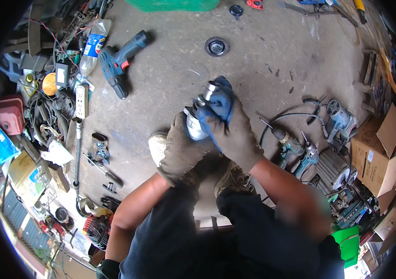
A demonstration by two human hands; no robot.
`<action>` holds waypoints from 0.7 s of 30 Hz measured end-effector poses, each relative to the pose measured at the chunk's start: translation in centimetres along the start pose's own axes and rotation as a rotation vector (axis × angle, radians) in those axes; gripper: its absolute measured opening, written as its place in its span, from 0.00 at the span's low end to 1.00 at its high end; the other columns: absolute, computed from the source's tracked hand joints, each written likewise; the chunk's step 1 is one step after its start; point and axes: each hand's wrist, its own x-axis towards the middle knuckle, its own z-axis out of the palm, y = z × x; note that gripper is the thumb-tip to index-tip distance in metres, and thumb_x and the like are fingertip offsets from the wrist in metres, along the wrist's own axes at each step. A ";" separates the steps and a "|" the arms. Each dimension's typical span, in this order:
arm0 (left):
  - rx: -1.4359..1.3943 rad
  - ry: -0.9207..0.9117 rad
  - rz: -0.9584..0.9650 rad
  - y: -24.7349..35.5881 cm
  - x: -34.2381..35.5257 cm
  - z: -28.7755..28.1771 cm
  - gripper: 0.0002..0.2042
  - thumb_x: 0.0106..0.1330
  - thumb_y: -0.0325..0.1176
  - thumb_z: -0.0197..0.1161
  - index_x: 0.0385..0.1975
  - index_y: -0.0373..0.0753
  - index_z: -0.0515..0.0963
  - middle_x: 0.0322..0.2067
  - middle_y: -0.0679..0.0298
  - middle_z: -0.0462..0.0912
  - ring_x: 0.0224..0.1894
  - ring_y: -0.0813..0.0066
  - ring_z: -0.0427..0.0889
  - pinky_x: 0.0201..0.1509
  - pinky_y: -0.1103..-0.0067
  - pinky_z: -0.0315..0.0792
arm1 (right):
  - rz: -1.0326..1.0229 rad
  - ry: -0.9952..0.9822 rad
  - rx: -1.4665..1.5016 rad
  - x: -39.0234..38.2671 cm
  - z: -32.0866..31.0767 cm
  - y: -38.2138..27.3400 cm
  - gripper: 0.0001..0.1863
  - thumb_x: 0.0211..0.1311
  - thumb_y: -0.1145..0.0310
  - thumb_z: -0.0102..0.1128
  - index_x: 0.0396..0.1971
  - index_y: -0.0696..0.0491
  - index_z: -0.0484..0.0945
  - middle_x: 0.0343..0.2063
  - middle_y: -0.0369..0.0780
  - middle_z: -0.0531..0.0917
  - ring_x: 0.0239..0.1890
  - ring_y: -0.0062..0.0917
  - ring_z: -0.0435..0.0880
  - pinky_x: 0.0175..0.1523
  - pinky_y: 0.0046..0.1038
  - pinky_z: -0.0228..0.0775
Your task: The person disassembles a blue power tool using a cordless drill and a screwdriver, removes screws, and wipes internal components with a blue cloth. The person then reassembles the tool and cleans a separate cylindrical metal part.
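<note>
My left hand, in a grey-brown work glove, grips the lower end of a silver metal cylinder part from below. On top, my right hand, gloved the same way, presses a blue rag around the part's upper end, where a round metal collar sticks out. Both hands hold the part above the concrete floor, over my shoe and knees.
A blue cordless drill and a plastic bottle lie at the upper left. A round gear-like disc lies ahead. Two powered hand tools, an electric motor and cardboard boxes crowd the right. Cluttered parts fill the left edge.
</note>
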 end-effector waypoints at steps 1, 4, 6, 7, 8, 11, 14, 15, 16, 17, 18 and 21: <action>-0.037 -0.011 0.005 0.2 -0.1 0.0 0.32 0.49 0.32 0.79 0.53 0.33 0.71 0.44 0.51 0.82 0.45 0.61 0.84 0.48 0.68 0.77 | 0.021 0.015 -0.021 0.2 0.3 -0.2 0.17 0.69 0.63 0.63 0.51 0.56 0.74 0.40 0.42 0.84 0.45 0.31 0.85 0.51 0.33 0.76; -0.150 -0.125 -0.013 1.2 -0.7 -1.4 0.31 0.49 0.30 0.78 0.54 0.34 0.72 0.44 0.60 0.83 0.45 0.73 0.81 0.50 0.73 0.77 | 0.046 -0.123 0.108 0.6 -0.8 1.2 0.17 0.67 0.64 0.65 0.50 0.56 0.74 0.41 0.43 0.85 0.46 0.31 0.86 0.51 0.34 0.76; -0.169 -0.232 0.059 0.2 -0.7 -2.6 0.32 0.49 0.30 0.78 0.56 0.34 0.72 0.44 0.62 0.83 0.44 0.76 0.81 0.50 0.74 0.76 | -0.043 -0.146 0.165 0.6 -1.5 1.5 0.15 0.66 0.67 0.66 0.49 0.56 0.75 0.40 0.42 0.84 0.44 0.28 0.85 0.50 0.30 0.76; -0.220 -0.318 0.021 -0.2 -0.4 -3.3 0.33 0.50 0.28 0.77 0.58 0.32 0.72 0.45 0.59 0.84 0.43 0.71 0.83 0.51 0.73 0.77 | -0.081 -0.155 0.165 0.7 -2.0 2.0 0.15 0.65 0.68 0.66 0.48 0.56 0.76 0.39 0.41 0.84 0.44 0.27 0.85 0.49 0.29 0.76; -0.449 -0.453 -0.079 -0.8 -0.3 -3.7 0.33 0.50 0.28 0.76 0.58 0.32 0.71 0.45 0.57 0.83 0.44 0.68 0.84 0.52 0.72 0.78 | -0.118 -0.162 0.165 0.8 -2.3 2.3 0.14 0.65 0.69 0.66 0.48 0.56 0.76 0.39 0.41 0.84 0.43 0.26 0.85 0.49 0.28 0.76; -1.012 -0.662 -0.337 -3.6 -0.4 -3.9 0.37 0.48 0.27 0.76 0.62 0.30 0.69 0.48 0.52 0.83 0.45 0.58 0.86 0.54 0.65 0.82 | -0.020 -0.137 0.234 1.0 -2.4 2.8 0.11 0.66 0.72 0.63 0.46 0.56 0.77 0.36 0.37 0.83 0.39 0.20 0.82 0.47 0.26 0.75; -1.273 -0.697 -0.329 -2.9 -0.8 -3.3 0.39 0.49 0.31 0.79 0.63 0.31 0.69 0.46 0.52 0.83 0.45 0.58 0.85 0.51 0.66 0.83 | 0.105 -0.089 0.455 0.6 -3.3 4.4 0.13 0.68 0.74 0.59 0.50 0.57 0.77 0.39 0.33 0.80 0.39 0.15 0.77 0.48 0.23 0.74; -1.305 -0.729 -0.369 -3.0 -1.0 -3.2 0.40 0.47 0.34 0.82 0.61 0.31 0.69 0.45 0.53 0.82 0.44 0.58 0.85 0.49 0.65 0.83 | 0.135 -0.043 0.556 0.6 -3.6 4.5 0.14 0.68 0.75 0.59 0.52 0.58 0.77 0.40 0.32 0.79 0.39 0.15 0.76 0.48 0.22 0.73; -1.242 -0.698 -0.378 -3.1 -1.1 -3.3 0.43 0.43 0.41 0.84 0.59 0.32 0.69 0.43 0.50 0.81 0.40 0.55 0.85 0.43 0.64 0.84 | 0.165 0.002 0.657 0.5 -3.6 4.5 0.15 0.69 0.75 0.59 0.54 0.58 0.77 0.41 0.32 0.79 0.40 0.14 0.76 0.49 0.22 0.73; -1.291 -0.746 -0.384 -3.6 -1.0 -3.3 0.42 0.43 0.42 0.84 0.59 0.32 0.70 0.42 0.51 0.80 0.39 0.55 0.85 0.43 0.64 0.84 | 0.179 0.050 0.651 0.3 -3.4 4.8 0.19 0.71 0.69 0.60 0.59 0.59 0.75 0.45 0.34 0.80 0.44 0.15 0.77 0.51 0.21 0.73; -1.346 -0.794 -0.392 -4.4 -1.0 -3.1 0.43 0.44 0.44 0.84 0.58 0.32 0.70 0.41 0.51 0.80 0.38 0.55 0.85 0.42 0.64 0.84 | 0.212 0.039 0.669 0.1 -3.3 4.1 0.20 0.73 0.66 0.59 0.59 0.59 0.74 0.46 0.35 0.80 0.45 0.16 0.78 0.53 0.22 0.74; -1.444 -0.858 -0.364 -4.6 -1.0 -3.0 0.43 0.44 0.47 0.84 0.58 0.33 0.70 0.42 0.52 0.78 0.39 0.55 0.83 0.44 0.65 0.83 | 0.315 -0.008 0.794 0.2 -3.0 2.5 0.24 0.75 0.58 0.57 0.60 0.60 0.73 0.49 0.37 0.81 0.49 0.18 0.81 0.56 0.24 0.75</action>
